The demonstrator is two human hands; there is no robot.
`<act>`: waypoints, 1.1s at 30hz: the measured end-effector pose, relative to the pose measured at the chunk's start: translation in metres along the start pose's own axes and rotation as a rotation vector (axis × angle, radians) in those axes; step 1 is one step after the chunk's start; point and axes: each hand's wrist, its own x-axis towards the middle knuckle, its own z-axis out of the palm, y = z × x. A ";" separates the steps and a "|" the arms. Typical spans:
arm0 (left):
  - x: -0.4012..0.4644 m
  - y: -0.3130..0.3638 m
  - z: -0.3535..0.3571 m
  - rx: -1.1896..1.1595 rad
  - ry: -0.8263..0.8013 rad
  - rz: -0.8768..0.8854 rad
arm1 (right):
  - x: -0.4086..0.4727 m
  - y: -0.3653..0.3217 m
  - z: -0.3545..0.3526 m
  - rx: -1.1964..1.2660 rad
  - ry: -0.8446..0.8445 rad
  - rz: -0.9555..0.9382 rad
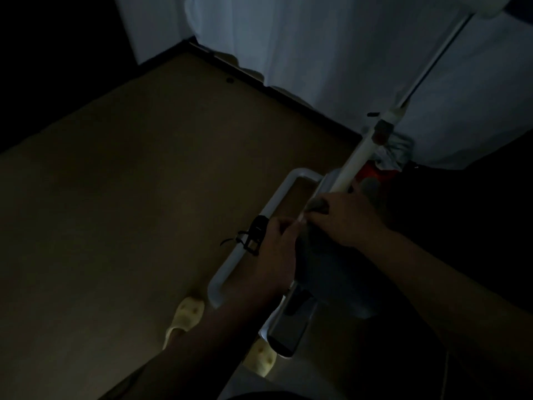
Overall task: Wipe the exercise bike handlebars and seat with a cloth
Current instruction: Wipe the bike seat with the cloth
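At lower centre I'm gripping the cloth point(320, 264) with both hands point(277, 243), risking slipping off the handlebar point(277, 197) in this dimness.

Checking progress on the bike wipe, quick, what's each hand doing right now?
Left hand: fingers curled at the edge of the dark cloth; too dim to confirm a grip.
Right hand: grips the cloth, bunched against the white bike frame.

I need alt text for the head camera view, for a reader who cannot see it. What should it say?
In a very dark room, a person's two hands meet over a white exercise bike frame; the right hand holds a grey cloth and the left hand is beside it. Two pale slippers stand on the tan floor, with white curtains behind.
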 end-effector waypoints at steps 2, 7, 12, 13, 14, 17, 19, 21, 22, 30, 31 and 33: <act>-0.004 0.002 -0.001 -0.132 0.005 -0.056 | -0.003 -0.007 0.004 0.041 -0.006 -0.092; -0.012 0.006 -0.005 -0.185 0.044 -0.079 | 0.007 0.011 0.005 0.047 -0.072 -0.136; -0.021 -0.002 -0.004 -0.176 0.111 0.131 | 0.009 -0.005 0.011 0.172 -0.245 -0.273; -0.022 -0.007 -0.007 -0.140 0.122 0.180 | 0.010 -0.006 0.011 0.184 -0.279 -0.304; -0.023 -0.011 -0.011 -0.101 0.101 0.214 | 0.011 -0.004 0.005 0.195 -0.305 -0.315; -0.024 -0.015 -0.020 -0.004 0.013 0.203 | 0.015 0.016 -0.013 0.147 -0.303 -0.279; -0.023 -0.011 -0.021 0.052 -0.006 0.236 | 0.009 0.018 -0.010 0.125 -0.223 -0.297; -0.021 -0.011 -0.019 0.061 0.016 0.283 | 0.002 0.004 0.001 0.151 -0.207 -0.379; -0.021 -0.011 -0.018 0.057 0.041 0.305 | 0.002 0.002 0.006 0.159 -0.217 -0.404; -0.009 0.006 -0.009 0.281 -0.040 0.304 | -0.006 0.024 -0.012 0.087 -0.043 -0.415; -0.005 0.010 -0.006 0.342 -0.046 0.332 | -0.003 0.032 -0.009 0.048 -0.041 -0.425; 0.004 0.022 0.000 0.511 -0.112 0.342 | 0.005 0.056 -0.016 0.020 -0.033 -0.327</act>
